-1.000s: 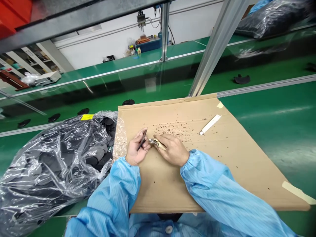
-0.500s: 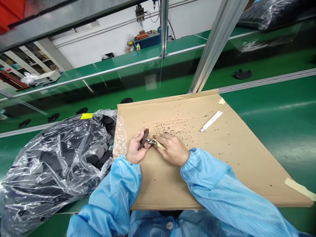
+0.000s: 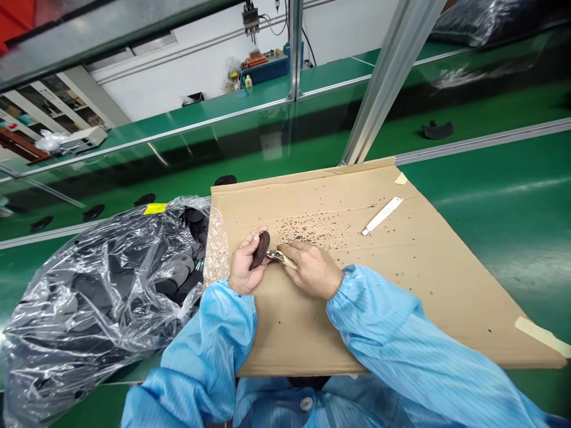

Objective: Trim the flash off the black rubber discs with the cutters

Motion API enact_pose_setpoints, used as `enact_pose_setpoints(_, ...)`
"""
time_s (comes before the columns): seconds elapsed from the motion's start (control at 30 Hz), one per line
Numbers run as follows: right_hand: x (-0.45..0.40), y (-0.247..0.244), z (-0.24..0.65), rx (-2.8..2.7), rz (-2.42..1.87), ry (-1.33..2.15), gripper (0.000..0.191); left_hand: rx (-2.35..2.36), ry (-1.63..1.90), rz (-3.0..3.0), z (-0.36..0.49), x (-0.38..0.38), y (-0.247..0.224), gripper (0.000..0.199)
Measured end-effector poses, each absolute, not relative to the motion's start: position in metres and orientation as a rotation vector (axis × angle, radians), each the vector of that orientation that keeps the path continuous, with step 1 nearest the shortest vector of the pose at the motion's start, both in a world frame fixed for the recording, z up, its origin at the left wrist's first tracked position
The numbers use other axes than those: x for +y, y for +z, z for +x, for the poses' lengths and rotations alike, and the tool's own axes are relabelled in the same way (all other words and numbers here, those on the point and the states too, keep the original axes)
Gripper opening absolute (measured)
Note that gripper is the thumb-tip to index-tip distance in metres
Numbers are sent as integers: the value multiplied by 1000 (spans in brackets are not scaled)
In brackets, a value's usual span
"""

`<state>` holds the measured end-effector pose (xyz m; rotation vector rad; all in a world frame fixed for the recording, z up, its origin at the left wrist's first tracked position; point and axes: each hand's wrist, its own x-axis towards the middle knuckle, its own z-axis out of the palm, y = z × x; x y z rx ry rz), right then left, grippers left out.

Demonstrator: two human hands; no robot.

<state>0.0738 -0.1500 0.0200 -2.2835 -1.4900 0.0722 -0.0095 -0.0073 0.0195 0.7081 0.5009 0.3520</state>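
Observation:
My left hand (image 3: 243,264) grips a dark, rounded flat piece (image 3: 260,250), held up on edge with its broad face turned toward my right hand. Closed around the pale handles of small metal cutting pliers (image 3: 277,257) is my right hand (image 3: 314,270). The pliers' jaws are at the right edge of the dark piece; whether they bite on it is too small to tell. Both hands are over a cardboard sheet (image 3: 321,333). Many tiny dark scraps (image 3: 307,229) lie scattered on the cardboard just beyond my hands.
A white-handled utility knife (image 3: 382,216) lies on the cardboard to the right. At left, a clear plastic bag (image 3: 102,297) holds several dark flat pieces. A metal post (image 3: 379,83) rises behind the cardboard. More dark pieces sit along the green bench, one at far right (image 3: 438,130).
The dark piece has turned in my left hand, so more of its broad face shows. The pliers have shifted very slightly. The knife and bag have stayed put.

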Motion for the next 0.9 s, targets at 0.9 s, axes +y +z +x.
enact_pose_setpoints(0.9, -153, 17, 93, -1124, -1735, -50, 31, 503, 542, 883, -6, -19, 18, 43)
